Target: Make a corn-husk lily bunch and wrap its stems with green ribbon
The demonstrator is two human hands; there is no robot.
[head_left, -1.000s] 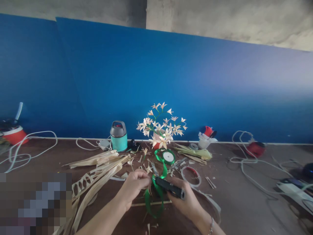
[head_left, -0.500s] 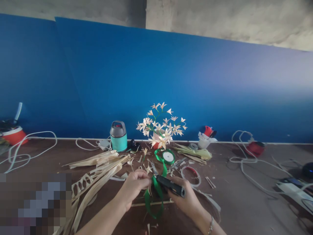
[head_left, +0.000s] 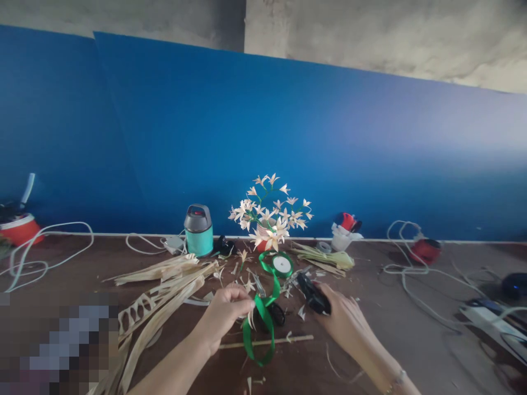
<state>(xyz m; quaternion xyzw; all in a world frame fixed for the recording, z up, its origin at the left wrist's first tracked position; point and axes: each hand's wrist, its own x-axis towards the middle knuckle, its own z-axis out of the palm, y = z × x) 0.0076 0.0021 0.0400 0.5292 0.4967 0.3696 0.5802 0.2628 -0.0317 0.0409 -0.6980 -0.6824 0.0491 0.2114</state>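
My left hand (head_left: 230,310) is closed in a pinch on a thin, pale husk piece (head_left: 251,320), mostly hidden by the fingers. A loop of green ribbon (head_left: 269,343) hangs at those fingertips and runs back to a ribbon spool (head_left: 282,264). To the right, my right hand (head_left: 340,310) is closed around a black tool (head_left: 313,295) that looks like a glue gun, its tip pointing away from me. Between the hands lie scissors (head_left: 278,314) with black handles, partly behind the ribbon. Pale star-shaped flowers (head_left: 272,225) stand in a red pot beyond the spool.
Dried husks (head_left: 164,291) are spread at the left, with a greenish husk bundle (head_left: 325,257) at back right. A turquoise container (head_left: 200,238), a white cup (head_left: 343,237) and white cables (head_left: 405,269) line the blue partition (head_left: 288,126). A thin stick (head_left: 284,340) lies in front.
My right hand has moved right with the black tool, away from my left hand and the ribbon, uncovering the scissors handles. My left hand has stayed almost still.
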